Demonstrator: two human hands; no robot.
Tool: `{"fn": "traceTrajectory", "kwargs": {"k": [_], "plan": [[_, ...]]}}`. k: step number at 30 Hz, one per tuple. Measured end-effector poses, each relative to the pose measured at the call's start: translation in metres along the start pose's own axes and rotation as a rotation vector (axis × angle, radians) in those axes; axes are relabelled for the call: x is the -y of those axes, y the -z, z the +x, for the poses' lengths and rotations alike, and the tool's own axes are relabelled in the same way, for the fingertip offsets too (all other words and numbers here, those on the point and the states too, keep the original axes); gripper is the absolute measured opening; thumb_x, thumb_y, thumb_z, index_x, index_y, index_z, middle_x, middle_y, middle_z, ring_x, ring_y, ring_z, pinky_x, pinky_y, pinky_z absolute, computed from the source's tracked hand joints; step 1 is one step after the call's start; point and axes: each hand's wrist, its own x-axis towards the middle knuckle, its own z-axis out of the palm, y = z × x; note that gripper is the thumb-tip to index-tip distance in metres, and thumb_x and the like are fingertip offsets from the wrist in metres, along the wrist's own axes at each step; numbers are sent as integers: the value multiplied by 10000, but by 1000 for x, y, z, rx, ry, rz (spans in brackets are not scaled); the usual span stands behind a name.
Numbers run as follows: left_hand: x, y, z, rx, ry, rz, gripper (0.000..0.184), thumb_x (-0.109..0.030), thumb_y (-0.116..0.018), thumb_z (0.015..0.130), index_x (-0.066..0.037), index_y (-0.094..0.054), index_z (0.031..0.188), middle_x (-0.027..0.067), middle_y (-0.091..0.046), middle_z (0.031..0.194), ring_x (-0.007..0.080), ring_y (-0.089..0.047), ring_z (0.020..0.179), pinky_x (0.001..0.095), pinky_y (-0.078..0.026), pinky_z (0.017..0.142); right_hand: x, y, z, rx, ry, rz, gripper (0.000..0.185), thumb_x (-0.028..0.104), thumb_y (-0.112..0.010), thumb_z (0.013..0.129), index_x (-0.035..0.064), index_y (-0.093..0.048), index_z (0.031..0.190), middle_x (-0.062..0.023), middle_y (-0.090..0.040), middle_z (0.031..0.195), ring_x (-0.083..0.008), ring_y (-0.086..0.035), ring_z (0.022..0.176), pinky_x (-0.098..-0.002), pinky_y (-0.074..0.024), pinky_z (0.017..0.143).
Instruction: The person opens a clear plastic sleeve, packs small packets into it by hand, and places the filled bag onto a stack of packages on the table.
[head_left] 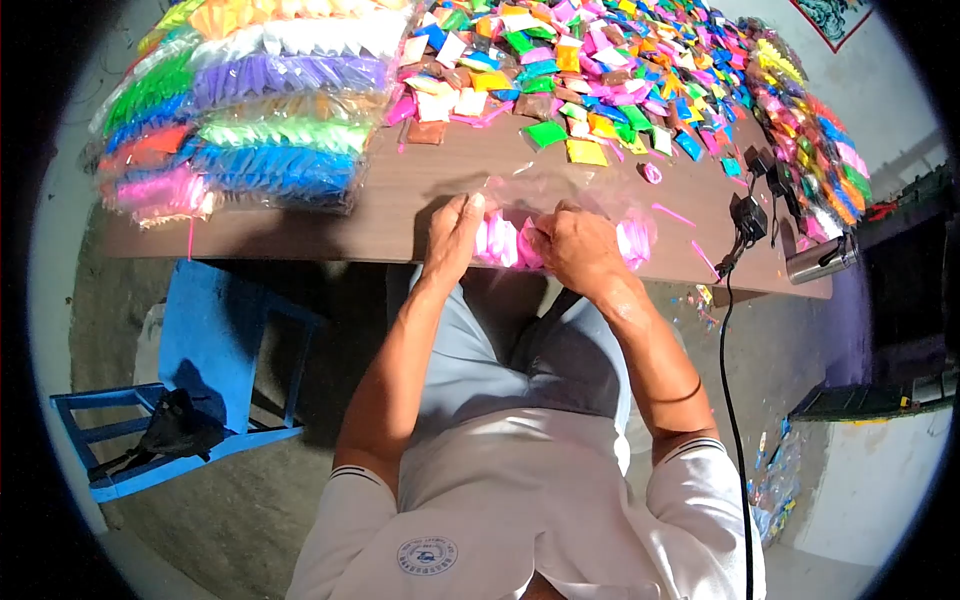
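A clear plastic bag of pink packets is held at the near edge of the brown counter, its left side gripped by the left hand. The fingers of the right hand are curled over the packets, perhaps pinching one. Beyond, loose multicoloured packets are heaped beside stacked filled bags.

Right hand hides part of pink packets; count unclear. Top edge cuts off loose packets and bagged stacks along bench's far edge. Shirt emblem's lettering too small to read.
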Motion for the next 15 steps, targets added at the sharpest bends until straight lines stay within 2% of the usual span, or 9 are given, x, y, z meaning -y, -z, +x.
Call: {"fn": "traceTrajectory", "kwargs": {"k": [4,9,11,15], "plan": [[2,-1,1,-16,7,-37,489,-441,-482,971,12,-666,979,71,-671,904,146,-579,845,308,-462,775,0,-6,-4,-20,2,-82,236,271,-611,866,48,-681,836,-182,-630,806,-368,-624,758,-463,-485,659],[3,-1,2,-48,-3,-44,507,-466,-478,970,5,-667,954,38,-649,864,120,-560,830,287,-455,761,-2,8,-2,18,-137,161,227,278,-655,842,73,-693,931,-166,-644,832,-365,-636,787,-452,-493,669],[7,2,4,3,44,-51,493,-453,-488,973,12,-637,911,96,-653,913,147,-592,844,303,-480,791,-5,0,-2,13,-100,110,222,281,-647,850,76,-694,921,-153,-649,832,-364,-636,770,-457,-489,659],[12,0,4,-19,4,-90,488,-453,-482,975,3,-632,892,96,-647,903,145,-589,847,306,-477,795,-6,-12,-2,-45,-81,-30,194,257,-648,831,89,-701,911,-142,-644,819,-350,-637,774,-458,-493,652]]}}
